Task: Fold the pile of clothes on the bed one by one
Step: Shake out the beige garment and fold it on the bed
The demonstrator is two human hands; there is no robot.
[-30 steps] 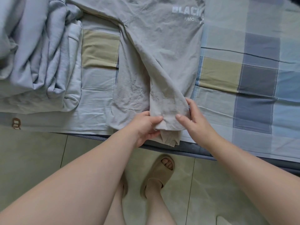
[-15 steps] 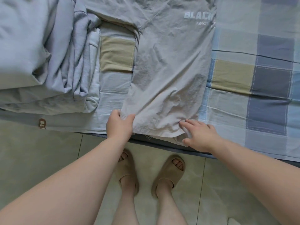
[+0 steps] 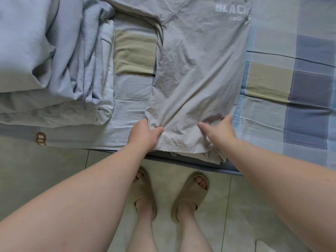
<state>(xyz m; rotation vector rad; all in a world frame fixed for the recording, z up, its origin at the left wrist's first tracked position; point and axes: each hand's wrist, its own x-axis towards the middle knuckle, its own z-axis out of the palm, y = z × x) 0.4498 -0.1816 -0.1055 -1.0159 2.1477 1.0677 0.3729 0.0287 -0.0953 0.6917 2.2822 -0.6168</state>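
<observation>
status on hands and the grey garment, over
Left hand and right hand grip near hem of grey garment. Garment flat on bed, hem overhanging edge. Clothes pile at left, apart.

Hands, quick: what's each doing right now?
Left hand: grips the hem of the crinkled grey fabric garment.
Right hand: pinches the same hem.

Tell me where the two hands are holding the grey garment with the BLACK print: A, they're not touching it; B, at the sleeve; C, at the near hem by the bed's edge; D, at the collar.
C: the left hand and the right hand each grip the grey garment at its near hem, by the edge of the bed.
</observation>
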